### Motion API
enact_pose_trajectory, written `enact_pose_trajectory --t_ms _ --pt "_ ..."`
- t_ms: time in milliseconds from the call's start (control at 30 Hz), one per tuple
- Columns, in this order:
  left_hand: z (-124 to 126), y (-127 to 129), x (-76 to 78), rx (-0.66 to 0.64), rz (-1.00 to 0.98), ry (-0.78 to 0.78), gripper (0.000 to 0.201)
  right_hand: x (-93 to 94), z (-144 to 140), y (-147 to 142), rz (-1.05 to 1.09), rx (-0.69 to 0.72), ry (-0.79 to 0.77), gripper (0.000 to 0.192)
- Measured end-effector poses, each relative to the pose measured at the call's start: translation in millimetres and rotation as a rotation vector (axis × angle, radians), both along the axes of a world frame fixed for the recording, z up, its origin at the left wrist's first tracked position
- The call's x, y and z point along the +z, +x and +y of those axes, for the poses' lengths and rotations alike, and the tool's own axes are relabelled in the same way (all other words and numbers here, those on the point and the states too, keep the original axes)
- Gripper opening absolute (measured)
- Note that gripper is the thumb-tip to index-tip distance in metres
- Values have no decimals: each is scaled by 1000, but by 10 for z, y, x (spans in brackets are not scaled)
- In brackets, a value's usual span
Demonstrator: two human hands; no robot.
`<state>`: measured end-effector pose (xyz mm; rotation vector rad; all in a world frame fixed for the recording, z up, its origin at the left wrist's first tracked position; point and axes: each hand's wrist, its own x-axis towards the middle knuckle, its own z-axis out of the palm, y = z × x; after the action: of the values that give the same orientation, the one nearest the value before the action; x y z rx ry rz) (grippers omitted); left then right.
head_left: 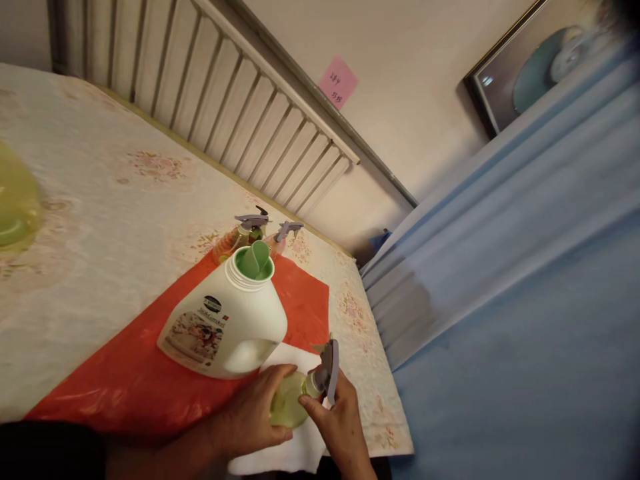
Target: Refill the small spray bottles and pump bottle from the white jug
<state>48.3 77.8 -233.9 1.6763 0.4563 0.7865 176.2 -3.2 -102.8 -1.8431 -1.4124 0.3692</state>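
Left hand grips spray bottle, hiding its base; right hand fingers pinch the sprayer head, just in front of white jug; two more sprayers half-hidden behind jug

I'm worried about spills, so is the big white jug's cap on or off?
Off. The white jug stands upright on the red sheet, with its green pour spout exposed and no cap over it.
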Motion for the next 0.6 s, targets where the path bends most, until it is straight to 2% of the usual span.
enact_pose_trajectory --t_ms 267,400,500,600 --pt "22 42 -4 83 26 -11 77 46 21 3 41 -56 98 17" --pt "21 55 -16 91 55 36 77 97 20 91 174 -127 163 17" --pt "13 37 21 89 142 101 79 255 62 175 276 -188 301 15" --pt "14 10 70 63 208 118 78 498 138 279 366 -254 537 17"
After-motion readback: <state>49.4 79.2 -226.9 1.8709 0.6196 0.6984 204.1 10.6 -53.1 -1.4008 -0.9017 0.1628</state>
